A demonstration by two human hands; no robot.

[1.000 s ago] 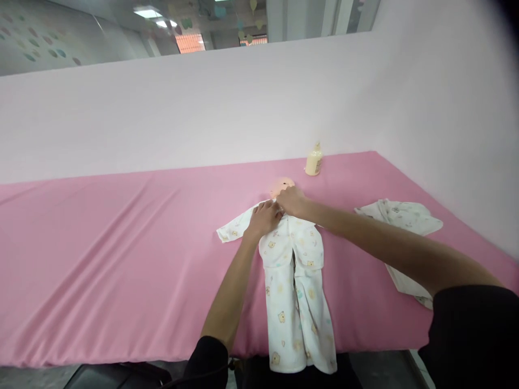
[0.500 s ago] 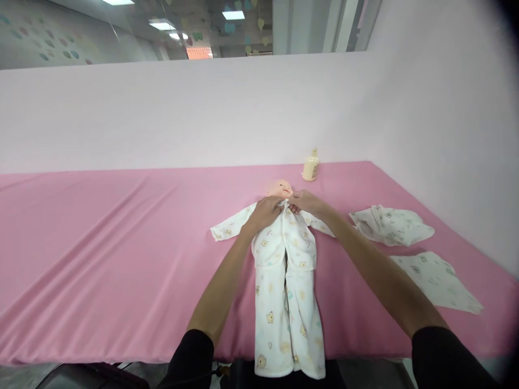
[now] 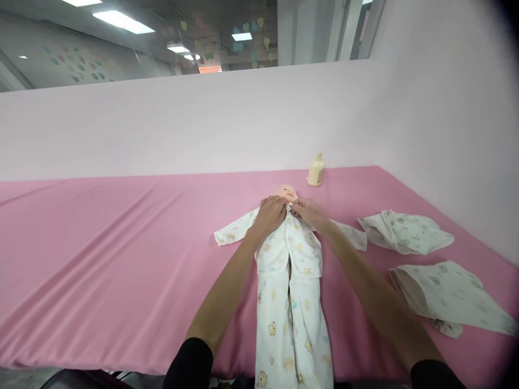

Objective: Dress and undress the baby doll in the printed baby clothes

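Note:
A baby doll lies on its back, its head point(image 3: 287, 192) just above my fingers. It wears a white bear-print top point(image 3: 306, 251) and matching trousers point(image 3: 272, 319), which hang over the near edge. At the neck of the top, my left hand point(image 3: 272, 213) lies on the chest with its fingers bent onto the collar edge. Close beside it, my right hand point(image 3: 310, 213) pinches the other side of the collar. The fastening between my fingertips is too small to make out. Both sleeves spread outward, the one on the right partly behind my forearm.
Pink sheeting point(image 3: 121, 259) covers the table. A pale yellow pump bottle point(image 3: 316, 172) stands behind the doll's head. To the right lie two white printed cloth pieces, a bunched one point(image 3: 407, 232) and a nearer one point(image 3: 454, 294). White walls point(image 3: 182, 124) border the back and right.
The view has shifted slightly, so the scene sits lower and a little to the right. Both hands stay at the collar, and more of the right-hand sleeve shows.

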